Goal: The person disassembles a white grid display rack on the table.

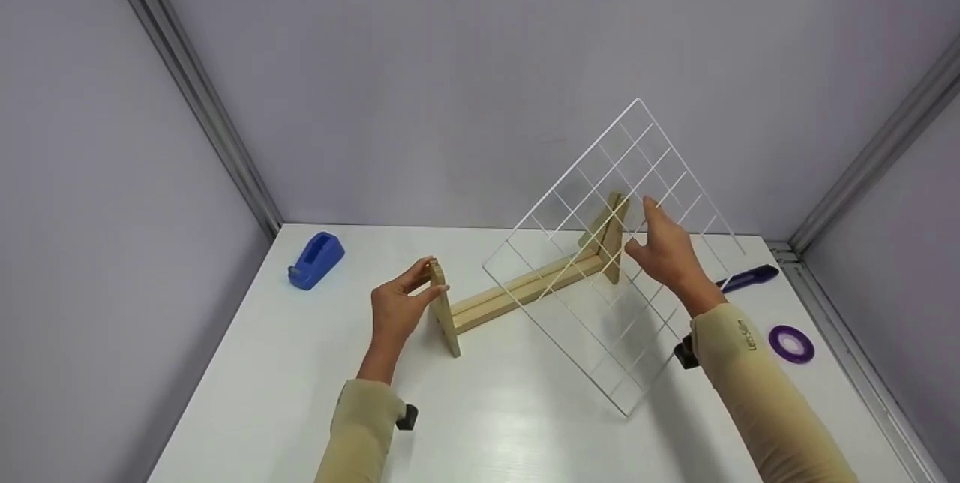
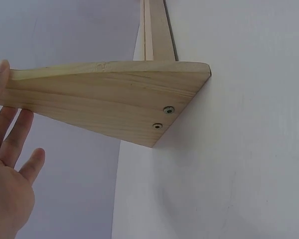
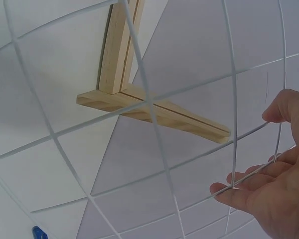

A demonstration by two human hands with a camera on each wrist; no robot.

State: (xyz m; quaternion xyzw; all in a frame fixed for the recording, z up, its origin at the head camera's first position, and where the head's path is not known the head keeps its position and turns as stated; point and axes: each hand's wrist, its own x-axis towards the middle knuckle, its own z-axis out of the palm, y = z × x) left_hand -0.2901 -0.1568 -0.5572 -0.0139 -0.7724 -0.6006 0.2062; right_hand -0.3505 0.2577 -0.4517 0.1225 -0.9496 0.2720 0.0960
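A wooden stand (image 1: 525,292) rests on the white table, a grooved bar joining an upright board at each end. My left hand (image 1: 396,308) holds the top of its near-left end board (image 1: 448,322), thumb on one side and fingers on the other. Two bolts (image 2: 168,110) show low on that board in the left wrist view. In my right hand (image 1: 666,249) is a white wire grid panel (image 1: 555,340), tilted cornerwise in front of the stand's right end board (image 1: 613,243). The right wrist view shows thumb and fingers about the wires (image 3: 234,142).
A blue tape dispenser (image 1: 316,262) stands at the table's back left. On the right lie a purple ring-shaped roll (image 1: 775,334) and a dark purple long-handled thing (image 1: 750,277), partly behind my forearm and the grid. Grey walls (image 1: 465,78) enclose the table at the back and sides.
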